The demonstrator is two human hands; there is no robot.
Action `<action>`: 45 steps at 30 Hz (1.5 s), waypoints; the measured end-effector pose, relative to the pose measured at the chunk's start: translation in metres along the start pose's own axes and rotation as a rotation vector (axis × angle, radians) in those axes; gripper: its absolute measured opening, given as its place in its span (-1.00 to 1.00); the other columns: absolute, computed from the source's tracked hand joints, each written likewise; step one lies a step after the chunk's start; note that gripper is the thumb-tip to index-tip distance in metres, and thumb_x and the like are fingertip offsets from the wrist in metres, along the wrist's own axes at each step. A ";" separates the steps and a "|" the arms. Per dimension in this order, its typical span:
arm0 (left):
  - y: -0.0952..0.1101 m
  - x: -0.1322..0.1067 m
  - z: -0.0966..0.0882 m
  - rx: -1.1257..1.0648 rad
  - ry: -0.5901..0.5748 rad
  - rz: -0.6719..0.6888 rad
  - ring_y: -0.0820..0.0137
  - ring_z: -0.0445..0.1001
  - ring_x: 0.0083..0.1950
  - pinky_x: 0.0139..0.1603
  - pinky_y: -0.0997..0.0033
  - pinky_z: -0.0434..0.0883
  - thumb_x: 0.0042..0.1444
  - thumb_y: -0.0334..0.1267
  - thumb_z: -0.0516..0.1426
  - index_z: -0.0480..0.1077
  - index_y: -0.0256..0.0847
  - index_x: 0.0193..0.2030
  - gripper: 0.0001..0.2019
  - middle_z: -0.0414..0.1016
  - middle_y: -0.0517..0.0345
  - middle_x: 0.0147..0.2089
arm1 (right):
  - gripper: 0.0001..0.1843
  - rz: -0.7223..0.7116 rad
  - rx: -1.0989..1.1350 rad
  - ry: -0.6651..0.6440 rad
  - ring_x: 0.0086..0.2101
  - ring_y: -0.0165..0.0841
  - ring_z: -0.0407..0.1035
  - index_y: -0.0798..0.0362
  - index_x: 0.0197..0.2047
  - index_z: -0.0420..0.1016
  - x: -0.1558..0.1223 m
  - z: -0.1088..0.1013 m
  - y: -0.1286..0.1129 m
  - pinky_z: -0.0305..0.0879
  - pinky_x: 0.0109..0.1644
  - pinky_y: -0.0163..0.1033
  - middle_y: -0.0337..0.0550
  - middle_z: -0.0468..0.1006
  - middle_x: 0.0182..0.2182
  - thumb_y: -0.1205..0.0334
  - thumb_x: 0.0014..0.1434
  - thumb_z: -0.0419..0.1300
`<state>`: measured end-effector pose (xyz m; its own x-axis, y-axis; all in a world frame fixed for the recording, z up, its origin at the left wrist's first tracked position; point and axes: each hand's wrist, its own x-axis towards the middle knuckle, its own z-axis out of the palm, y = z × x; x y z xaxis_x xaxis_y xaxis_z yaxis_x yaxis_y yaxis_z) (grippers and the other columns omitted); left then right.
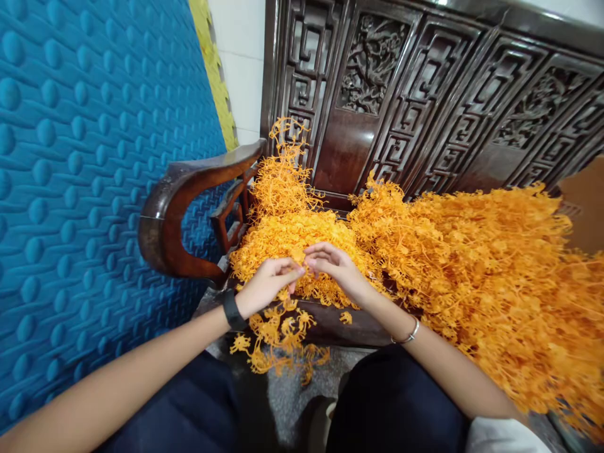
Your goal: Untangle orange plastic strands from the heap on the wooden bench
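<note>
My left hand [271, 282], with a black band on its wrist, is closed in a pinch on a small orange plastic piece [297, 255]. From beneath this hand hangs a loose cluster of orange flower-like pieces [283, 333] on thin stems. My right hand [336, 269], wearing a thin bracelet, meets the left with thumb and fingers drawn together at the same piece. Exactly what its fingertips grip is too small to make out. Both hands are held over a heap of orange plastic pieces [264, 245] on a dark wooden bench [330, 327].
A far larger orange pile [495, 270] spreads along the bench to the right. Behind rises a carved wooden backrest [353, 145]; a curved armrest [163, 214] stands at the left. Blue textured matting [85, 189] covers the left side. A cardboard box [585, 201] is at the far right.
</note>
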<state>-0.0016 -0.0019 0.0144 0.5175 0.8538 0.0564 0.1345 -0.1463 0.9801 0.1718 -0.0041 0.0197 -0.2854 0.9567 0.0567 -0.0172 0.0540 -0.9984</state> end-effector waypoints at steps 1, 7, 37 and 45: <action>-0.001 0.000 0.001 0.035 -0.021 0.012 0.54 0.24 -0.56 -0.42 0.49 0.21 0.11 -0.12 0.07 0.31 -0.26 -0.53 -0.71 0.30 0.30 -0.63 | -0.73 0.013 -0.025 -0.011 -0.38 -0.49 0.34 0.03 -0.27 0.43 0.000 0.001 0.000 0.25 -0.29 -0.33 -0.26 0.45 -0.39 0.22 -0.09 0.31; -0.007 -0.002 0.008 0.125 -0.068 0.053 0.51 0.24 -0.54 -0.39 0.47 0.20 0.20 -0.04 -0.06 0.28 -0.25 -0.55 -0.60 0.28 0.28 -0.63 | -0.86 -0.095 -0.098 0.068 -0.43 -0.47 0.30 0.04 -0.49 0.48 -0.001 0.002 0.000 0.23 -0.28 -0.30 -0.28 0.44 -0.50 0.16 -0.08 0.31; -0.001 0.025 0.028 -0.376 0.355 0.070 0.59 -0.08 -0.64 -0.63 0.56 -0.09 0.15 -0.08 -0.02 0.14 -0.20 -0.50 -0.72 -0.07 0.40 -0.64 | -0.85 -0.189 0.118 0.570 -0.54 -0.52 0.16 0.10 -0.69 0.39 0.055 0.028 -0.019 0.09 -0.39 -0.30 -0.32 0.36 -0.65 0.26 -0.36 0.29; -0.008 -0.034 0.055 -0.223 -0.018 0.011 0.57 0.03 -0.60 -0.58 0.53 0.00 0.20 -0.06 -0.05 0.21 -0.24 -0.51 -0.65 0.02 0.35 -0.63 | -0.83 -0.440 -0.084 0.858 -0.47 -0.51 0.17 0.07 -0.58 0.24 0.072 -0.044 -0.047 0.08 -0.35 -0.32 -0.27 0.35 -0.53 0.21 -0.07 0.12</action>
<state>0.0265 -0.0569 -0.0055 0.5334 0.8433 0.0656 -0.0604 -0.0394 0.9974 0.1942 0.0751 0.0702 0.5275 0.7275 0.4388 0.1231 0.4455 -0.8868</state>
